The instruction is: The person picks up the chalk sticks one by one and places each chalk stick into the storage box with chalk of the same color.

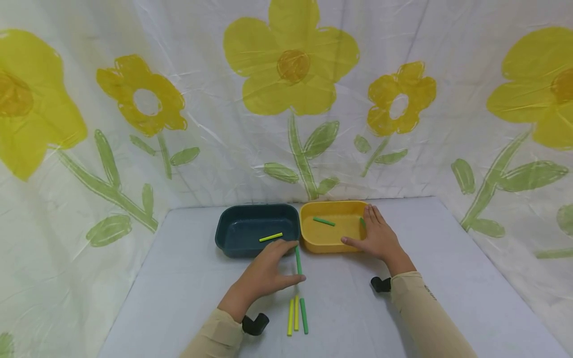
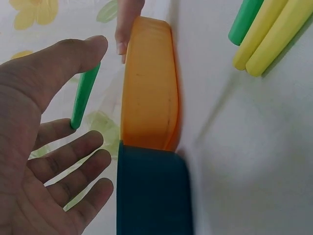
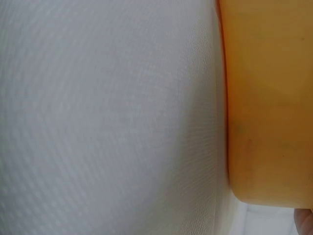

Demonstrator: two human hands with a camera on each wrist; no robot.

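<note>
My left hand [image 1: 264,272] holds a green stick [image 1: 298,261] by its ends between thumb and index finger, above the table in front of the trays. In the left wrist view the other fingers are spread apart from that green stick [image 2: 85,97]. My right hand [image 1: 380,241] rests at the right end of the yellow tray [image 1: 329,248], its fingers straight along the far right corner and its thumb toward the front rim. Inside that tray lie a green stick [image 1: 324,221] and another green stick [image 1: 362,223], partly hidden by the hand.
Left of the yellow tray, touching it, stands a dark teal tray [image 1: 243,251] with a yellow stick [image 1: 270,237] inside. Nearer on the white table lie two yellow sticks [image 1: 290,317] and a green stick [image 1: 304,316]. A flower-printed curtain [image 1: 201,164] hangs behind.
</note>
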